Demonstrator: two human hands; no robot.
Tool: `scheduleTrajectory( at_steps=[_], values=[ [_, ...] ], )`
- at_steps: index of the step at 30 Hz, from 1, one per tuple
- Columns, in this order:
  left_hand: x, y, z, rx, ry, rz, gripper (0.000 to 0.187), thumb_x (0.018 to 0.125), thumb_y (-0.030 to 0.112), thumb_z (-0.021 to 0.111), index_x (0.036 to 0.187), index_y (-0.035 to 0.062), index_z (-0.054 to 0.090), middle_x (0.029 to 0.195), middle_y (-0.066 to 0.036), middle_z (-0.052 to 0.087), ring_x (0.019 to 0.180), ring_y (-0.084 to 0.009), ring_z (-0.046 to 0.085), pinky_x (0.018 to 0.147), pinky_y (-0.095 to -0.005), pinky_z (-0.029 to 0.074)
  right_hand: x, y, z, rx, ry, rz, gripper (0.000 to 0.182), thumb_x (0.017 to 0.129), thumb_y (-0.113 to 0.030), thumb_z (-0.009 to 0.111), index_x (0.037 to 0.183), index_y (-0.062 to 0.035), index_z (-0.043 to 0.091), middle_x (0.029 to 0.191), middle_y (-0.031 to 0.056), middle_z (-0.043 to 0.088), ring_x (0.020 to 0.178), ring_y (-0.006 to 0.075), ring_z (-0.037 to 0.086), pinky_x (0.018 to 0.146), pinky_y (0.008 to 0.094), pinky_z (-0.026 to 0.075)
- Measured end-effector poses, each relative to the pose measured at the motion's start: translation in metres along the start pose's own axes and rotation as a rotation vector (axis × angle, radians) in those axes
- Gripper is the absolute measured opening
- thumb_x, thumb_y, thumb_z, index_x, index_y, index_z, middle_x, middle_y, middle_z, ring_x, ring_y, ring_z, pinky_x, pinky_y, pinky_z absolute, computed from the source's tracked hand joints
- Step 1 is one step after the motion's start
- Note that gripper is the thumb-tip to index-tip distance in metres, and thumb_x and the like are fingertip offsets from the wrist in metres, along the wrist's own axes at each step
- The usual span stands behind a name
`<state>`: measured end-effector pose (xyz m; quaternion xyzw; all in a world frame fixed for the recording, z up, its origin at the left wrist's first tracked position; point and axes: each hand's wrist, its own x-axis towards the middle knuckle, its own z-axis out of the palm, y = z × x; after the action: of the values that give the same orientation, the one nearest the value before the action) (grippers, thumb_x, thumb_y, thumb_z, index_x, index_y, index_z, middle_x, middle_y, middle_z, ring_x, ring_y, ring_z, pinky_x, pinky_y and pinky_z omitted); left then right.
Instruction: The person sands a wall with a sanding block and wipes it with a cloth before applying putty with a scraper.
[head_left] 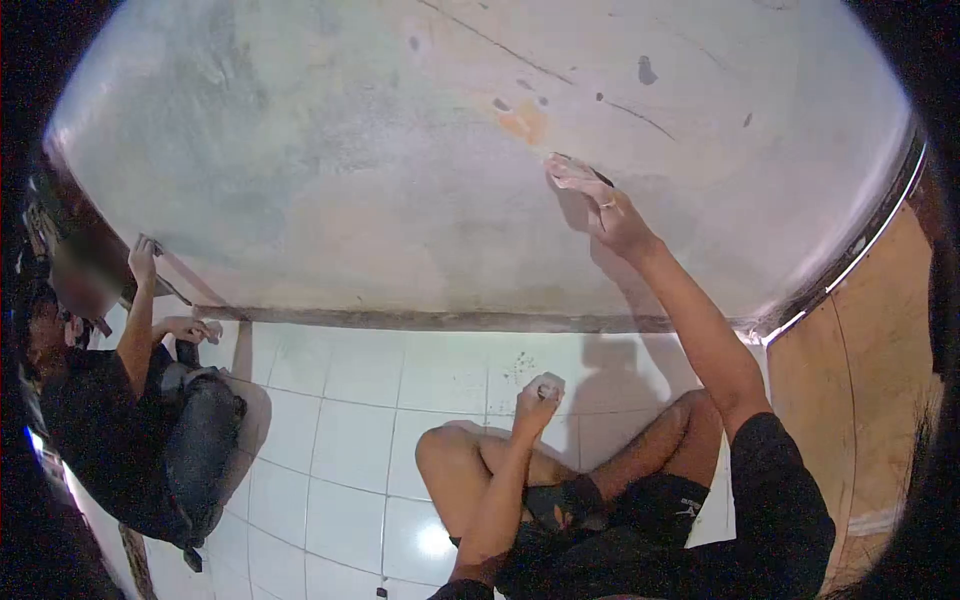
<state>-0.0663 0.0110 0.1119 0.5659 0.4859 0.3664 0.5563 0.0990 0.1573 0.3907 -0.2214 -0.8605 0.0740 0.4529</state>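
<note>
My right hand (605, 205) is raised against the pale plastered wall (400, 200), its dusty fingers pressed on a thin dark-edged piece (603, 178), perhaps sandpaper. Most of that piece lies hidden under the fingers. Just above the fingertips the wall has an orange-tan patch (524, 123), with several dark spots and scratches around it. My left hand (540, 397) is closed above my bent knee, over the floor. Its fingers look whitish with dust, and what they hold, if anything, cannot be made out.
A co-worker in dark clothes (120, 430) sits at the left, one hand (145, 262) at the wall. White floor tiles (345, 440) meet the wall's dark lower edge, with dark specks near my left hand. A brown wooden panel (875, 370) stands at the right.
</note>
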Motion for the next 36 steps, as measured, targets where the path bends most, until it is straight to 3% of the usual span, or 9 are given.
scheduleTrajectory(
  at_steps=[5,8,11,14,17,20,29,34,36],
  values=[
    [-0.005,0.002,0.006,0.008,0.041,0.247,0.009,0.083,0.009,0.057,0.088,0.0035,0.062,0.073,-0.004,0.063,0.066,-0.0113,0.057,0.063,-0.0269,0.046,0.055,-0.004,0.023,-0.148,-0.062,-0.123,0.045,0.079,0.016,0.045,0.117,-0.0074,0.050,0.128,0.0141,0.054,0.125,0.0315,0.046,0.106,0.0417,0.035],
    [-0.003,0.010,0.005,0.051,-0.028,0.192,0.008,0.081,0.006,0.056,0.086,0.0035,0.062,0.072,-0.004,0.062,0.065,-0.0110,0.055,0.062,-0.0262,0.046,0.089,-0.004,0.047,-0.259,0.063,-0.303,0.032,0.089,0.001,0.045,0.118,-0.0084,0.053,0.133,0.0123,0.050,0.125,0.0269,0.046,0.106,0.0378,0.035],
    [0.005,0.004,0.010,-0.114,-0.040,0.210,0.007,0.079,0.005,0.056,0.084,0.0039,0.061,0.070,-0.005,0.061,0.065,-0.0124,0.055,0.062,-0.0273,0.046,0.088,-0.018,0.041,-0.225,0.079,-0.196,0.031,0.090,-0.001,0.044,0.118,-0.0090,0.053,0.131,0.0123,0.052,0.125,0.0282,0.046,0.105,0.0379,0.037],
    [-0.003,0.012,0.001,0.069,-0.038,0.182,0.020,0.080,0.018,0.060,0.094,0.0036,0.062,0.079,-0.008,0.063,0.070,-0.0145,0.057,0.065,-0.0289,0.048,0.043,-0.012,0.017,-0.247,-0.025,-0.094,0.046,0.078,0.016,0.044,0.118,-0.0048,0.049,0.129,0.0119,0.053,0.123,0.0303,0.048,0.107,0.0416,0.035],
    [0.006,-0.004,0.005,0.074,-0.006,0.163,0.017,0.080,0.015,0.062,0.092,0.0037,0.063,0.076,-0.006,0.063,0.067,-0.0127,0.056,0.061,-0.0279,0.047,-0.016,0.018,0.002,-0.401,-0.035,-0.076,0.043,0.078,0.014,0.045,0.117,-0.0057,0.050,0.130,0.0120,0.053,0.125,0.0302,0.046,0.107,0.0407,0.035],
    [0.002,0.003,0.004,-0.052,-0.008,0.107,0.009,0.082,0.010,0.058,0.088,0.0039,0.062,0.073,-0.005,0.062,0.066,-0.0113,0.054,0.061,-0.0269,0.046,-0.012,0.008,0.010,-0.184,0.040,-0.010,0.040,0.080,0.010,0.046,0.116,-0.0060,0.051,0.130,0.0121,0.053,0.128,0.0304,0.043,0.108,0.0397,0.033],
    [-0.008,0.011,0.017,-0.028,-0.054,0.145,0.009,0.082,0.003,0.052,0.080,0.0040,0.061,0.068,0.001,0.056,0.062,-0.0070,0.048,0.058,-0.0230,0.041,0.086,-0.004,0.043,-0.314,0.084,-0.333,0.035,0.086,0.004,0.052,0.118,-0.0102,0.052,0.131,0.0119,0.051,0.124,0.0270,0.047,0.103,0.0385,0.038],
    [-0.010,-0.016,0.017,0.014,-0.035,0.110,0.008,0.081,0.002,0.053,0.078,0.0032,0.060,0.067,-0.001,0.056,0.063,-0.0066,0.049,0.056,-0.0215,0.041,0.020,-0.001,0.016,-0.218,-0.016,-0.120,0.035,0.087,0.007,0.040,0.118,-0.0055,0.049,0.132,0.0115,0.051,0.124,0.0322,0.046,0.107,0.0399,0.033],
    [-0.020,-0.002,0.010,0.000,-0.020,0.026,0.007,0.081,0.003,0.054,0.079,0.0024,0.060,0.066,-0.002,0.057,0.064,-0.0068,0.052,0.056,-0.0221,0.043,-0.037,-0.006,0.006,-0.379,-0.032,-0.026,0.033,0.094,-0.004,0.035,0.124,-0.0046,0.046,0.132,0.0136,0.050,0.123,0.0334,0.046,0.107,0.0385,0.032]
  ],
)
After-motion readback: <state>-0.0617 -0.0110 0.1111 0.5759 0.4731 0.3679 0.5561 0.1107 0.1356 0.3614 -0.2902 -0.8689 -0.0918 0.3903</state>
